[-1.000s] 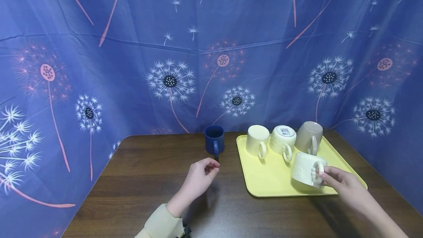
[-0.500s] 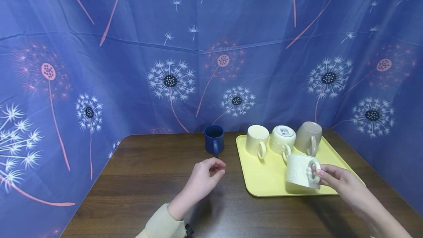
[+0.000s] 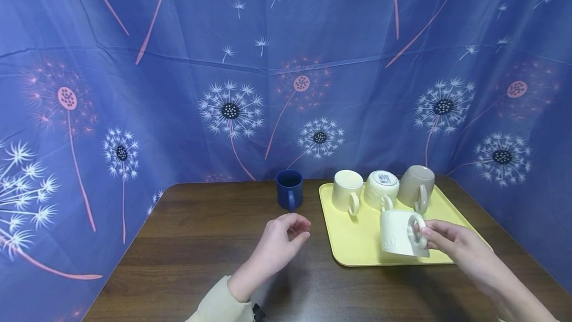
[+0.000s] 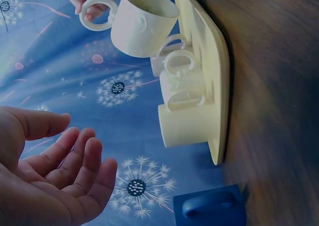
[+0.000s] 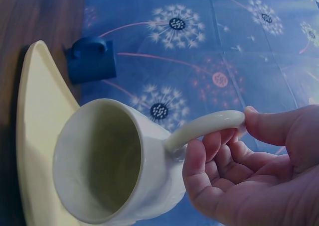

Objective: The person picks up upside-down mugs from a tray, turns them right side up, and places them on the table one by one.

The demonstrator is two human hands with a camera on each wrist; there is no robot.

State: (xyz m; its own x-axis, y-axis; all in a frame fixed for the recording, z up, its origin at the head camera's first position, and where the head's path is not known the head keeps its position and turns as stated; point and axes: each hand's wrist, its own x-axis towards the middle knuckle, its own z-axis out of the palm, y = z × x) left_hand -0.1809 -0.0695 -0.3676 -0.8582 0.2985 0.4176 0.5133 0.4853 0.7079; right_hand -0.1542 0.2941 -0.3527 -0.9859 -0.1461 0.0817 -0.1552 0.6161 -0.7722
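One white mug (image 3: pixel 395 235) pinched by handle (image 5: pixel 207 126) in right hand (image 3: pixel 464 250); body left of those fingertips (image 5: pixel 194 159), mouth down over tray (image 3: pixel 353 242). Left hand (image 3: pixel 279 245) farther, loosely curled, holding nothing.

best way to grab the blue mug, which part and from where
Likely by its handle, from the near side, with the left hand, the closer one: the blue mug stands upright and its handle points that way.

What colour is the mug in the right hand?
The mug in the right hand is white; it shows best in the head view.
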